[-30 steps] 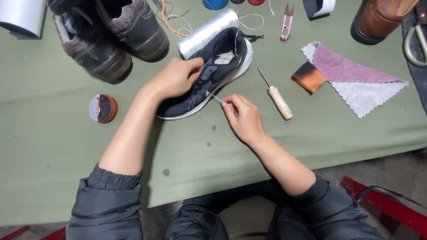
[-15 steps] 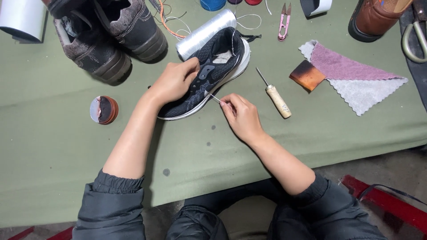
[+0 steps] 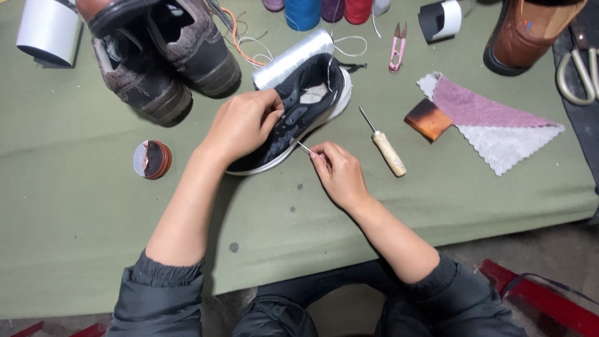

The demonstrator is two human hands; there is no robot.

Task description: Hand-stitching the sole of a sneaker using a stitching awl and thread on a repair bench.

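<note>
A black sneaker with a white sole [image 3: 309,103] lies on its side on the green table cover [image 3: 75,218]. My left hand [image 3: 242,123] grips the sneaker's upper edge near its middle. My right hand [image 3: 339,171] pinches a thin needle [image 3: 302,146] whose tip touches the sneaker's side by the sole. White thread runs from the sneaker toward a white thread spool [image 3: 290,59] lying just behind it.
A wooden-handled awl [image 3: 385,146] lies right of the sneaker. Worn brown boots [image 3: 159,53] stand at back left, a brown shoe [image 3: 530,34] at back right. Pink snips [image 3: 397,47], cloth pieces [image 3: 493,122], a leather scrap [image 3: 428,118], a small round tin [image 3: 151,159], coloured spools [image 3: 324,9], scissors [image 3: 577,72].
My hands and the sneaker keep almost the same pose. My right hand has eased slightly away from the sneaker with the needle.
</note>
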